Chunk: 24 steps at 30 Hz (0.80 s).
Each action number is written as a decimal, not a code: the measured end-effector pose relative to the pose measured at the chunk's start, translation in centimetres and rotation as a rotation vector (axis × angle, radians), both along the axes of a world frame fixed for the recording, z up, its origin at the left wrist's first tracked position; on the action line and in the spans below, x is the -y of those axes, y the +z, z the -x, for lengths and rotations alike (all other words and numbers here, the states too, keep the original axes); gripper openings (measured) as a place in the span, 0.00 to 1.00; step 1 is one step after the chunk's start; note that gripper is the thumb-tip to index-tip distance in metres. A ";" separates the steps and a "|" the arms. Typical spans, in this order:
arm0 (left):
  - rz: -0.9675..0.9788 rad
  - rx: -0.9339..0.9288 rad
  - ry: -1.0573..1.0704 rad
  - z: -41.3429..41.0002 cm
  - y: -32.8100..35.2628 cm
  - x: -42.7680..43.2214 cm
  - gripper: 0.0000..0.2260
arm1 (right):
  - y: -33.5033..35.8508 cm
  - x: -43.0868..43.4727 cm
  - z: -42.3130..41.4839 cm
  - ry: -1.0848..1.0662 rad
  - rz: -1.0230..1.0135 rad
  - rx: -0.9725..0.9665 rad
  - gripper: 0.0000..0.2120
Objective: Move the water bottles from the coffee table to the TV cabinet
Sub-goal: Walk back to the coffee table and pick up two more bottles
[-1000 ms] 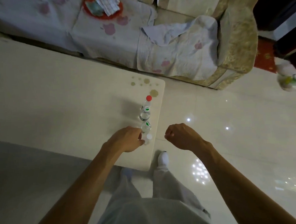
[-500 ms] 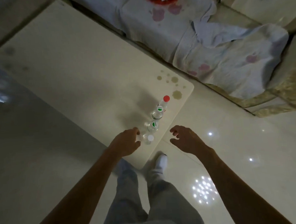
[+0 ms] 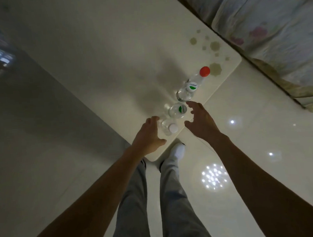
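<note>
Dim living room, glossy tile floor (image 3: 260,113), white table (image 3: 94,58). Four upright water bottles (image 3: 180,109) in row near table's right edge. Left hand (image 3: 147,137) beside nearest, white-capped bottle (image 3: 170,129), fingers apart, empty. Right hand (image 3: 201,121) open, just right of row.

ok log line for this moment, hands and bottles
left hand: open, at white-cap bottle | right hand: open, beside green-cap bottle | four bottles on coffee table | none lifted

Four clear plastic water bottles (image 3: 180,106) stand in a row mid-frame, near the pale rectangular coffee table (image 3: 98,54)'s right edge.
</note>
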<state>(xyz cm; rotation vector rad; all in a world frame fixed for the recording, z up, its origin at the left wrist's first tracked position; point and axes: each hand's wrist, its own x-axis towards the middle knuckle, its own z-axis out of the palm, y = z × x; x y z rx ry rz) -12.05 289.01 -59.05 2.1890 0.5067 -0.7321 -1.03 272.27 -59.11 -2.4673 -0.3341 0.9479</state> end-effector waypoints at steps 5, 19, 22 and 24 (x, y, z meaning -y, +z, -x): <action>0.032 0.028 0.044 0.4 -4.5 1.4 0.40 | -4.4 -0.7 -0.4 0.034 -0.041 0.007 0.39; -0.005 0.333 0.228 0.3 -10.8 4.4 0.35 | -10.2 0.1 -0.7 -0.045 -0.229 0.025 0.36; -0.010 0.366 0.245 0.3 -10.9 4.3 0.34 | -10.4 0.1 -0.9 -0.028 -0.235 0.035 0.36; 0.013 0.383 0.268 0.2 -10.5 3.8 0.33 | -10.2 -0.2 -1.0 -0.021 -0.211 0.030 0.34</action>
